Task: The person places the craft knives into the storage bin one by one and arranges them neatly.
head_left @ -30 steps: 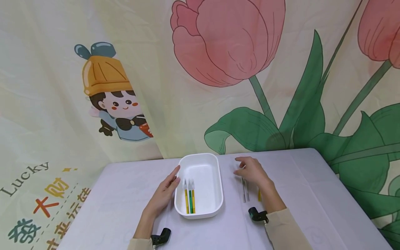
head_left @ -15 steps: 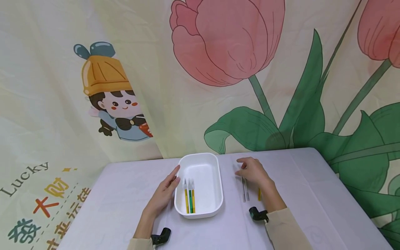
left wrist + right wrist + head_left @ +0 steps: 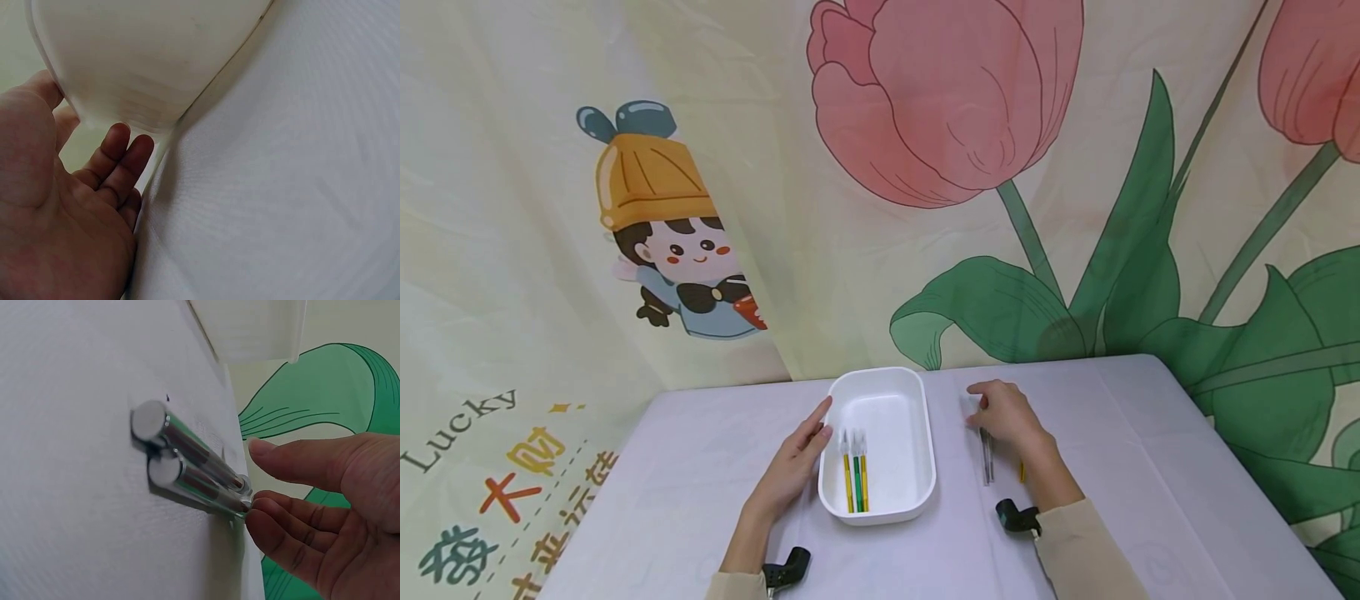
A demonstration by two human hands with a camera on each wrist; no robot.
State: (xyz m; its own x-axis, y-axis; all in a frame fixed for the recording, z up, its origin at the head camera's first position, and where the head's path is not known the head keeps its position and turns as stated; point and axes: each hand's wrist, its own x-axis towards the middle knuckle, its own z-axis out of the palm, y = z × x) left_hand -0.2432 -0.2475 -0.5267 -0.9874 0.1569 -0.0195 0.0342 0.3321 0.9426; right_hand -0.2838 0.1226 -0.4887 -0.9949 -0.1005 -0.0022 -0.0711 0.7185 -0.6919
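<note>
A white tray [image 3: 923, 492] stands on the table. My left hand [image 3: 797, 467] rests against its left side, thumb and index tips at the rim; in the left wrist view the tray's side [image 3: 144, 56] is above my loosely bent fingers. Inside lie slim utensils [image 3: 856, 483] with yellow or green handles and pale heads. To the tray's right, my right hand [image 3: 1007, 412] touches the far ends of two silver-handled utensils [image 3: 200, 462] lying side by side, thumb apart from the fingers. Their heads are hidden by my hand in the head view.
A yellow-handled utensil [image 3: 1022, 472] lies right of the silver ones, partly behind my right wrist. A white cloth covers the table [image 3: 1120, 467]. Directly behind the table hangs a printed backdrop [image 3: 850, 275] with tulips and a cartoon figure.
My right hand has shifted slightly, its thumb now closer to the silver handles. The two handles lie nearer together than before. My left hand and the tray have stayed put.
</note>
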